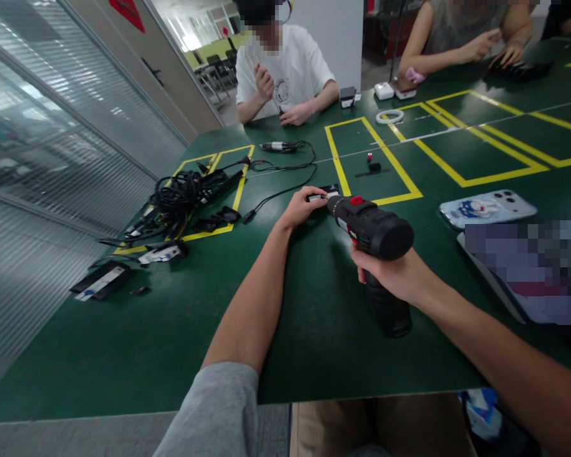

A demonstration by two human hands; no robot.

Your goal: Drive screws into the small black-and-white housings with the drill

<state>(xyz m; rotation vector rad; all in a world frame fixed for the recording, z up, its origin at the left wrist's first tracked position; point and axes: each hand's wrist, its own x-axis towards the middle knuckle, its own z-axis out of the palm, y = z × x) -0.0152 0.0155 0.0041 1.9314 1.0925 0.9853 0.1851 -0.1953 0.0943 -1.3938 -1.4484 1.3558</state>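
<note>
My right hand (385,270) is wrapped round the grip of a black cordless drill (374,225) with red details. The drill points away and to the left, its chuck close to the fingers of my left hand (304,206). Those fingers are closed on a small dark part (330,190) with a light label, lying on the green table (304,336). The drill's front end partly hides this part, and whether the bit touches it is too small to tell.
Tangled black cables (185,197) lie at the left, near a black box (102,279). A pen-shaped tool (278,146) on a cord lies ahead. A phone (488,208) is at the right. Two people sit across the table, beyond yellow tape rectangles and a white tape roll (389,117).
</note>
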